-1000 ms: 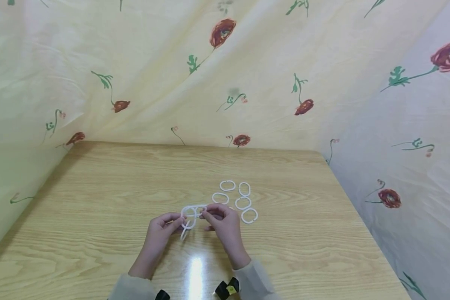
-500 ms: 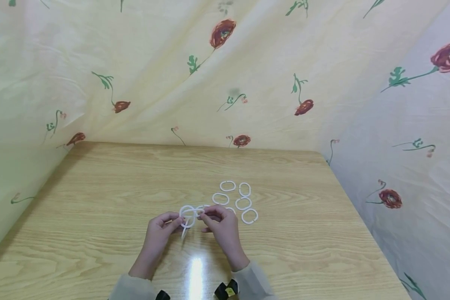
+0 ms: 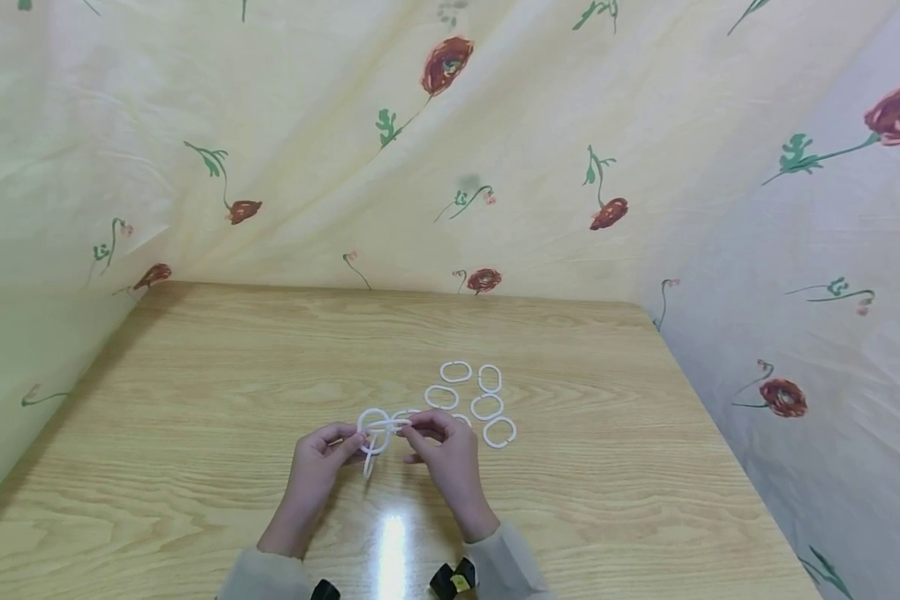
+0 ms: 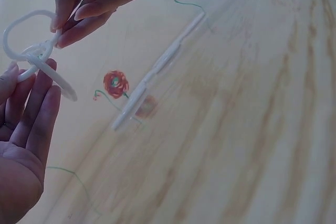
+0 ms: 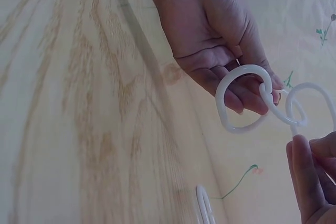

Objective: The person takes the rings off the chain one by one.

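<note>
- Wooden table [image 3: 195, 400], fills lower frame, floral cloth behind.
- Left hand [image 3: 317, 468], lower centre: fingers curled, pinching one white ring of the linked rings [image 3: 378, 429].
- Right hand [image 3: 444, 454]: fingertips pinch the other ring.
- Linked rings: white plastic ovals, interlocked, glossy, held above table at centre.
- Loose rings [image 3: 478, 398]: same white ovals, flat, just right of hands.

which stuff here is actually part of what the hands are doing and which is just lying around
In hand:
- linked white rings, hooked together in a short chain
- left hand, pinching one ring
- right hand, pinching the next ring

Lying about:
- loose white rings on the wooden table, beside the right hand
- flowered cloth behind and at the sides
</note>
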Action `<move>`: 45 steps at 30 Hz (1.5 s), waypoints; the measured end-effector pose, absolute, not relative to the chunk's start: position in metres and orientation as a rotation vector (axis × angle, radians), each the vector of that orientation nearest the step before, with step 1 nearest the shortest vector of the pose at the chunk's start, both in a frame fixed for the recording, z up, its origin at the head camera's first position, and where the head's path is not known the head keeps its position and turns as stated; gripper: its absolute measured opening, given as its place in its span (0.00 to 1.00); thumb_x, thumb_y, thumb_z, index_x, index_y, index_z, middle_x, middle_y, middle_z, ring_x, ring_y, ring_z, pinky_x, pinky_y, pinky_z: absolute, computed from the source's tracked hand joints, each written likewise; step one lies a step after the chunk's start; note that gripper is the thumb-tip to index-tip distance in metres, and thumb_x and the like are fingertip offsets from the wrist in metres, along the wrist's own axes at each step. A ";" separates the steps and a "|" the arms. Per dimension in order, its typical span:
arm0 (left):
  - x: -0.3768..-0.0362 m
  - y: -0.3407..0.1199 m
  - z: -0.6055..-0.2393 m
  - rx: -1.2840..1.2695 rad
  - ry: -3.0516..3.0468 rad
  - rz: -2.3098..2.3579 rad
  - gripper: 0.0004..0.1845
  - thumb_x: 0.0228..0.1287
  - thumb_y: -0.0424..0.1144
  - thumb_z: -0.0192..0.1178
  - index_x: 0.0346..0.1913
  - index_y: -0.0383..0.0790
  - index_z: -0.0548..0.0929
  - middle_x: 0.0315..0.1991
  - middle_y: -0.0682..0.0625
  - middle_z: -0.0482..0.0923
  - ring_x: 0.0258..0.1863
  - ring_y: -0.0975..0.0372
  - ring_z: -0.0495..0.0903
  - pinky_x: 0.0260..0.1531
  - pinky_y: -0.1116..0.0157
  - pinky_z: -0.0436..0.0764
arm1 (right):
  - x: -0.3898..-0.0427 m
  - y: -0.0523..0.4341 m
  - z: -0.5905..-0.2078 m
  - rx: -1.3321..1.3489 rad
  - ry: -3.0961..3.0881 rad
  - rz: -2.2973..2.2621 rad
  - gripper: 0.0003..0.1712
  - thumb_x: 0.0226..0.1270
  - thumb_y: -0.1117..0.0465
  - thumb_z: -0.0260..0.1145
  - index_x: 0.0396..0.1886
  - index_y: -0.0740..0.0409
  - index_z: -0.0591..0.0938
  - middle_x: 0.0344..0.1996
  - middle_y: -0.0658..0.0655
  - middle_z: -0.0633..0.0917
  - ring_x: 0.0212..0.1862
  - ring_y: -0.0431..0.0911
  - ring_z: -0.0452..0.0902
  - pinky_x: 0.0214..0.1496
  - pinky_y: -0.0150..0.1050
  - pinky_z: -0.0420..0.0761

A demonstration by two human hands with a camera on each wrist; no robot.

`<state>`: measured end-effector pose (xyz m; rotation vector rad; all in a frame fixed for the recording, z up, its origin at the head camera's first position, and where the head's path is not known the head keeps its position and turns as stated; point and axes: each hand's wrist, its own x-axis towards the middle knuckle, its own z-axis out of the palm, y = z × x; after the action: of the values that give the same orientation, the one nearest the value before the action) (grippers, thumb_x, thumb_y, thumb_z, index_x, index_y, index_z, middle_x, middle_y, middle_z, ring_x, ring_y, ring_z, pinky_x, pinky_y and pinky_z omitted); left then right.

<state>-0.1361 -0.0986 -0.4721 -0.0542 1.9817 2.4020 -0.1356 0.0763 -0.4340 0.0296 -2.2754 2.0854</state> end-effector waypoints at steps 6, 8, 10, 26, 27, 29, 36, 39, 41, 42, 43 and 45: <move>-0.137 -0.099 -0.473 -0.053 1.979 2.412 0.09 0.61 0.23 0.60 0.41 0.17 0.78 0.29 0.57 0.84 0.31 0.66 0.87 0.39 0.67 0.87 | -0.135 0.077 -0.434 0.037 -2.276 2.065 0.07 0.60 0.71 0.68 0.36 0.71 0.83 0.38 0.69 0.86 0.36 0.41 0.86 0.32 0.44 0.88; -0.137 -0.099 -0.473 -0.036 1.978 2.419 0.09 0.61 0.23 0.60 0.41 0.16 0.78 0.29 0.57 0.84 0.31 0.66 0.87 0.39 0.67 0.87 | -0.135 0.077 -0.435 0.038 -2.274 2.063 0.06 0.60 0.71 0.69 0.36 0.71 0.83 0.37 0.69 0.86 0.36 0.41 0.86 0.32 0.45 0.88; -0.137 -0.100 -0.474 -0.007 1.980 2.424 0.10 0.62 0.23 0.60 0.41 0.15 0.77 0.29 0.57 0.84 0.31 0.66 0.87 0.39 0.68 0.87 | -0.135 0.077 -0.434 0.041 -2.272 2.060 0.06 0.60 0.70 0.69 0.36 0.71 0.83 0.38 0.69 0.86 0.36 0.43 0.86 0.32 0.45 0.88; -0.137 -0.099 -0.474 0.047 1.974 2.444 0.02 0.61 0.25 0.62 0.33 0.27 0.81 0.28 0.57 0.84 0.30 0.68 0.85 0.39 0.70 0.87 | -0.132 0.076 -0.435 0.106 -2.286 1.915 0.04 0.58 0.69 0.71 0.33 0.66 0.85 0.37 0.64 0.87 0.39 0.53 0.86 0.27 0.37 0.87; -0.137 -0.099 -0.474 0.041 1.977 2.442 0.03 0.61 0.25 0.62 0.34 0.25 0.81 0.27 0.57 0.84 0.30 0.68 0.85 0.38 0.70 0.87 | -0.131 0.076 -0.434 0.107 -2.288 1.910 0.04 0.58 0.69 0.71 0.33 0.66 0.85 0.37 0.63 0.87 0.39 0.53 0.86 0.27 0.36 0.87; -0.137 -0.099 -0.473 0.033 1.983 2.438 0.03 0.60 0.24 0.62 0.34 0.24 0.81 0.27 0.57 0.84 0.30 0.68 0.85 0.38 0.70 0.87 | -0.131 0.076 -0.435 0.123 -2.290 1.896 0.04 0.58 0.69 0.71 0.33 0.65 0.85 0.37 0.63 0.87 0.39 0.53 0.86 0.27 0.35 0.87; -0.137 -0.099 -0.473 0.030 1.998 2.427 0.04 0.60 0.23 0.61 0.34 0.20 0.79 0.26 0.57 0.84 0.29 0.68 0.85 0.37 0.70 0.87 | -0.129 0.076 -0.437 0.249 -2.320 1.713 0.03 0.58 0.72 0.69 0.32 0.64 0.85 0.36 0.62 0.88 0.38 0.53 0.87 0.26 0.33 0.86; -0.137 -0.099 -0.472 -0.015 2.004 2.408 0.04 0.60 0.23 0.61 0.35 0.20 0.79 0.26 0.57 0.84 0.29 0.68 0.85 0.37 0.71 0.87 | -0.129 0.075 -0.437 0.308 -2.316 1.625 0.04 0.58 0.74 0.69 0.31 0.64 0.85 0.35 0.61 0.89 0.37 0.53 0.87 0.26 0.32 0.86; -0.136 -0.099 -0.471 -0.040 2.014 2.393 0.05 0.60 0.24 0.62 0.35 0.21 0.80 0.26 0.57 0.84 0.29 0.68 0.85 0.37 0.71 0.87 | -0.128 0.075 -0.437 0.339 -2.308 1.582 0.04 0.58 0.74 0.68 0.31 0.64 0.85 0.34 0.60 0.89 0.36 0.52 0.87 0.25 0.30 0.85; -0.136 -0.099 -0.471 -0.047 2.018 2.387 0.05 0.60 0.24 0.62 0.35 0.21 0.80 0.26 0.57 0.84 0.29 0.68 0.85 0.37 0.71 0.87 | -0.128 0.075 -0.437 0.354 -2.301 1.565 0.04 0.58 0.74 0.68 0.31 0.64 0.85 0.34 0.60 0.89 0.35 0.52 0.87 0.25 0.30 0.85; -0.136 -0.099 -0.471 -0.057 2.018 2.382 0.05 0.60 0.24 0.62 0.36 0.21 0.80 0.26 0.57 0.84 0.29 0.68 0.85 0.37 0.71 0.87 | -0.127 0.075 -0.437 0.369 -2.294 1.549 0.04 0.57 0.75 0.68 0.31 0.64 0.85 0.33 0.60 0.89 0.34 0.52 0.87 0.25 0.29 0.85; -0.136 -0.100 -0.470 -0.059 2.023 2.376 0.05 0.60 0.24 0.62 0.36 0.21 0.80 0.26 0.57 0.84 0.28 0.68 0.85 0.37 0.71 0.87 | -0.127 0.075 -0.438 0.416 -2.276 1.499 0.06 0.56 0.76 0.68 0.31 0.65 0.85 0.33 0.60 0.88 0.33 0.51 0.87 0.25 0.26 0.84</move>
<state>-0.1364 -0.0997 -0.4703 -0.0592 2.0229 2.3761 -0.1271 0.0751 -0.4376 0.4155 -2.2764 1.4990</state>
